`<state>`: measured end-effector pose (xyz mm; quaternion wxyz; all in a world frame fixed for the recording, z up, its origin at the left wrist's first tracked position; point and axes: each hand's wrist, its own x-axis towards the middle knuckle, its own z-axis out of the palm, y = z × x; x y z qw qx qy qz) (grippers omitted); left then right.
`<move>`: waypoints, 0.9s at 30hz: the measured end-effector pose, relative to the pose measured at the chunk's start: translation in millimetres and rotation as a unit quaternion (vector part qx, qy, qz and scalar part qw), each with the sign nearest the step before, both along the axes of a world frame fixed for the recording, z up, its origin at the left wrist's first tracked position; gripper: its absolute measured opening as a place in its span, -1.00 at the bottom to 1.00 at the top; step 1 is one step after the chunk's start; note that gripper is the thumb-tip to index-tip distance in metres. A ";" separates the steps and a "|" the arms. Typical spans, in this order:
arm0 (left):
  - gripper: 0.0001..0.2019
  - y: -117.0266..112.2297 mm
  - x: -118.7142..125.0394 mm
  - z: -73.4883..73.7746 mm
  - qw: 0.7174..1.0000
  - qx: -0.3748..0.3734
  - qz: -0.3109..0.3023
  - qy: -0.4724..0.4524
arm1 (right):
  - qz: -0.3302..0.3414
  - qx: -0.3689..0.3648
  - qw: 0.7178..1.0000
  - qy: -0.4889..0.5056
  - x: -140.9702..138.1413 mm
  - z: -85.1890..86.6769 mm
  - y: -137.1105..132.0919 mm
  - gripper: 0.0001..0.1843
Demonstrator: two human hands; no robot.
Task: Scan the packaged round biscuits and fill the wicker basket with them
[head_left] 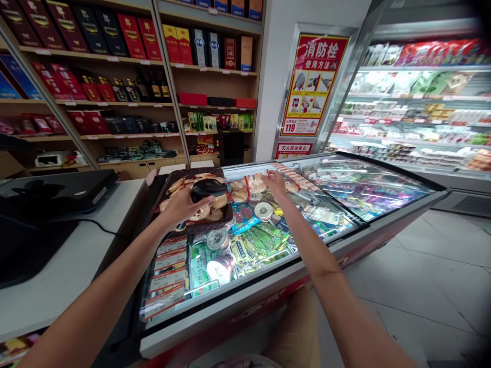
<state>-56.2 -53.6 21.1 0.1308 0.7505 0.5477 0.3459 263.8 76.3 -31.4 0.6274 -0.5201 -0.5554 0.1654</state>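
My left hand (183,207) is closed round the near side of a black, rounded, dome-topped object (209,189), whose kind I cannot make out. It is above a dark brown woven basket (220,225), which holds several tan, round, flat pieces (192,179) in clear wrapping with red ties. To the right, my right hand (276,185) has its fingers curled at the end of a clear pack of tan round pieces (255,182) with red bands, on the glass top of a chest freezer (291,217). A thin red strip shows at the fingertips.
Frozen packets and tubs show through the freezer glass, with price labels (169,276) along its left end. A white counter (95,245) with black equipment (57,194) and a cable adjoins on the left. Behind are shelves of boxes (134,36); an open fridge (414,102) stands right.
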 end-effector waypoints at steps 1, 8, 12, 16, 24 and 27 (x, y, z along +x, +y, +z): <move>-0.40 -2.7 1.0 2.4 1.000 0.012 -0.004 0.006 | 0.026 -0.004 1.000 0.002 -4.9 6.5 -4.0 -0.47; -0.53 -21.4 -2.6 13.3 0.993 0.116 0.003 0.025 | 0.114 0.022 0.991 -0.066 -58.9 32.0 -36.6 -0.57; -0.57 -26.5 -18.8 11.4 0.993 0.115 0.025 0.015 | 0.139 0.008 0.988 -0.067 -91.6 33.7 -40.9 -0.59; -0.54 -30.2 -43.8 4.0 0.992 0.088 0.093 0.000 | 0.185 0.003 0.981 -0.064 -126.2 32.9 -38.3 -0.60; -0.47 -40.2 -102.7 -16.3 0.985 0.066 0.130 -0.096 | 0.188 -0.081 0.979 0.004 -206.4 38.7 -9.1 -0.48; -0.44 -43.7 -115.5 -20.7 0.984 0.032 0.135 -0.114 | 0.217 -0.059 0.974 0.004 -219.2 40.0 -10.1 -0.50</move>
